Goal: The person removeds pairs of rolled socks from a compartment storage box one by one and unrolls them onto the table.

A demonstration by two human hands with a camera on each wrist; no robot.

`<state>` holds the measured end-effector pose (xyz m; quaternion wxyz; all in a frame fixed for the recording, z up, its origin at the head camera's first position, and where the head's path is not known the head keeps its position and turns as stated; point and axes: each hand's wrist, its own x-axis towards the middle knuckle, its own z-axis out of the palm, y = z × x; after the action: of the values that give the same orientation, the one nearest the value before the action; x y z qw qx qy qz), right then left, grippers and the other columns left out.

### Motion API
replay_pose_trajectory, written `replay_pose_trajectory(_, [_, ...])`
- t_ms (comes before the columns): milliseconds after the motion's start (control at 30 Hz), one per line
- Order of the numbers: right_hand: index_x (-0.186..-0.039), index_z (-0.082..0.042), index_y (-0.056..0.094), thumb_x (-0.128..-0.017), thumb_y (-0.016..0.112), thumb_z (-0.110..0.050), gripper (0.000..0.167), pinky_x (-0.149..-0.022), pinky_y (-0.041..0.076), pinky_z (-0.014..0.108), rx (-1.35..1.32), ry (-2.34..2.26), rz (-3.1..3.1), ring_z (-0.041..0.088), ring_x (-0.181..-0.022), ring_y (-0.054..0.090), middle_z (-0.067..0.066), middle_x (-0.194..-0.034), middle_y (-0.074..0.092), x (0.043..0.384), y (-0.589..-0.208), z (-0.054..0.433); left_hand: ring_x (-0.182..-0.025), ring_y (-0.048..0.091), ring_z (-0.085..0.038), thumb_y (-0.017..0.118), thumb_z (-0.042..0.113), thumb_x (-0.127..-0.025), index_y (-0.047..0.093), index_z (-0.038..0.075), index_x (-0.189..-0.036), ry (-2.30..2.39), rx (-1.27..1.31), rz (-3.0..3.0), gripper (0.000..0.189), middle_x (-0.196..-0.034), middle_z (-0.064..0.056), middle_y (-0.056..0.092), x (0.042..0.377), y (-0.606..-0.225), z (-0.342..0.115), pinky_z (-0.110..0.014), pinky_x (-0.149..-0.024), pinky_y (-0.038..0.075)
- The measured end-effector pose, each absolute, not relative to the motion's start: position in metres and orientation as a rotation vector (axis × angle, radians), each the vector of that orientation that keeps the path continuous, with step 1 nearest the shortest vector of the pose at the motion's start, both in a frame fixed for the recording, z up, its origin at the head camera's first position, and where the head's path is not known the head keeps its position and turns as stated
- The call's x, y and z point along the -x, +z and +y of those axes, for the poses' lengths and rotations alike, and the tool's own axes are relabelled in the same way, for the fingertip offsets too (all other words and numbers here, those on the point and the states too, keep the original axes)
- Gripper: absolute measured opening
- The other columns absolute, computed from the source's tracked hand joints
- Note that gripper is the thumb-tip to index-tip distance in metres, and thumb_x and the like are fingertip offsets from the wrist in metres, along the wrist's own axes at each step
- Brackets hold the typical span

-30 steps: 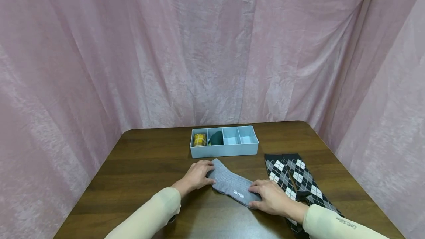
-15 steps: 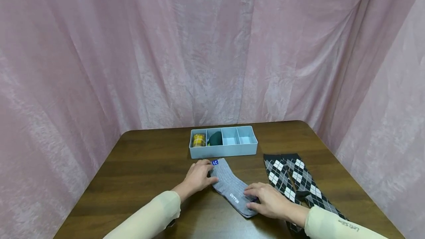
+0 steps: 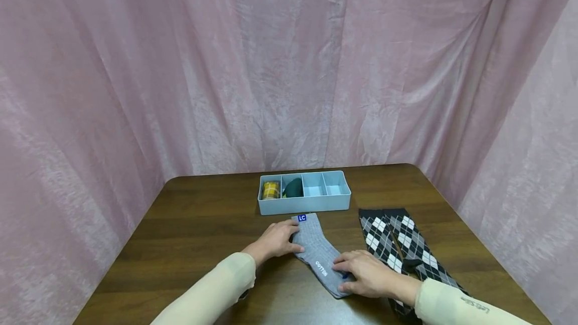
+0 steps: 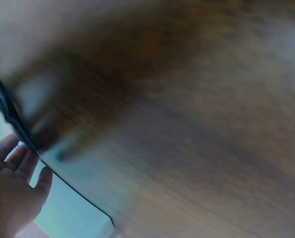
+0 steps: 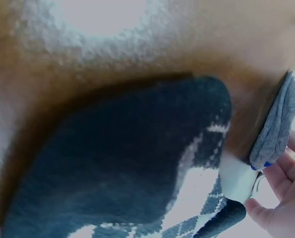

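Head view: the grey sock point(image 3: 318, 247) is lying flat on the glossy, wood-grained table point(image 3: 203, 214), ribbed cuff far, toe near and to the right. Its knit is suggesting a light, soft, limp piece, hardly slippery or fragile; cuff and toe are probably offering the surest holds, pinched through all layers. The left hand point(image 3: 277, 238), ungripping, is touching the cuff's left edge; the right hand point(image 3: 367, 274), relaxed, is resting its fingers on the toe. Beyond, a smooth, rigid light-blue box point(image 3: 311, 206) is holding a yellow checked roll point(image 3: 271, 190); diamond-patterned socks point(image 3: 408, 234) are lying to the right.

Left wrist view: fingers are meeting a dark-looking fabric edge, blurring.

Right wrist view: the toe is showing soft, thick folds beside the fingers, the thumb standing apart.
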<state>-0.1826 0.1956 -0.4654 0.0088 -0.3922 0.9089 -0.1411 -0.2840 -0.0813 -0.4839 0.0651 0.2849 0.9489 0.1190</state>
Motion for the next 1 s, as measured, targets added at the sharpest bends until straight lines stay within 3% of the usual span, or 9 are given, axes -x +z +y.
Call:
replay_pose_trajectory(433, [-0.12, -0.01, 0.072, -0.089, 0.068, -0.052, 0.052, -0.092, 0.049, 0.043, 1.207, -0.407, 2.883, 0.023, -0.109, 0.06, 0.001, -0.119, 0.064, 0.172, -0.467, 0.203, -0.137, 0.043, -0.023, 0.071, 0.048, -0.089, 0.06, 0.006, -0.137, 0.278, -0.955, 2.822, 0.064, -0.147, -0.005, 0.05, 0.29, -0.478, -0.059, -0.043, -0.109, 0.035])
replay_pose_trajectory(800, [-0.12, -0.011, 0.072, -0.087, 0.071, -0.051, 0.052, -0.089, 0.051, 0.039, 1.072, -0.41, 2.851, 0.018, -0.109, 0.06, -0.001, -0.119, 0.063, 0.167, -0.463, 0.209, -0.139, 0.04, -0.019, 0.069, 0.049, -0.09, 0.058, 0.011, -0.139, 0.229, -0.959, 2.794, 0.064, -0.15, -0.001, 0.047, 0.294, -0.477, -0.043, -0.042, -0.111, 0.033])
replay_pose_trajectory(1000, [-0.117, -0.01, 0.073, -0.087, 0.07, -0.052, 0.052, -0.095, 0.045, 0.047, 1.118, -0.354, 2.879, 0.018, -0.106, 0.061, -0.001, -0.115, 0.065, 0.165, -0.462, 0.212, -0.138, 0.042, -0.019, 0.07, 0.049, -0.089, 0.059, 0.011, -0.139, 0.223, -0.99, 2.799, 0.064, -0.149, -0.001, 0.048, 0.295, -0.477, -0.034, -0.041, -0.11, 0.034])
